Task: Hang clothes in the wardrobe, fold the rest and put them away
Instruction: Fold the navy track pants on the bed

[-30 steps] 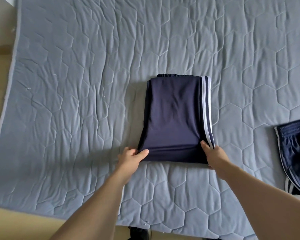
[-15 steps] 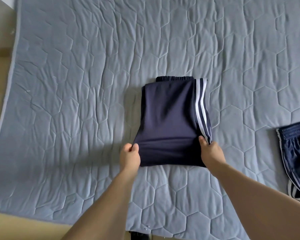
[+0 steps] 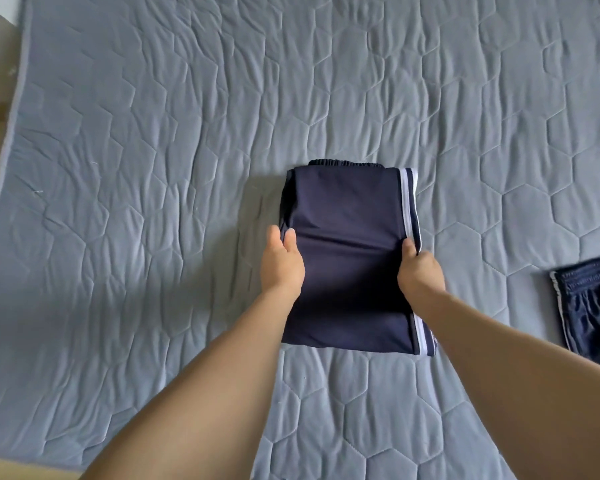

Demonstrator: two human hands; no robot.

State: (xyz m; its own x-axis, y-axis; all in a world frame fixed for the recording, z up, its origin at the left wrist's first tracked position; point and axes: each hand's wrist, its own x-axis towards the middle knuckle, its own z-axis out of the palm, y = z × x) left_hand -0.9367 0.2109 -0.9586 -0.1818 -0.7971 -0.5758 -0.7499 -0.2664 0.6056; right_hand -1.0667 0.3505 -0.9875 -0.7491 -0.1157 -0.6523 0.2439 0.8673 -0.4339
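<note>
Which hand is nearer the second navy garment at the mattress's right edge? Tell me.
Right. The right hand grips the folded navy trousers by their striped side, the side facing the second navy garment. The left hand holds the trousers' opposite edge, farther away.

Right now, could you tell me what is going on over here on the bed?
A person is folding a pair of navy trousers with white side stripes on a grey quilted bed cover. The left hand grips the garment's left edge and the right hand grips the striped right edge, partway along the bundle, with the elastic waistband at the far end. Another dark navy garment lies on the cover at the right, unfolded and partly out of view. No wardrobe is in view.
</note>
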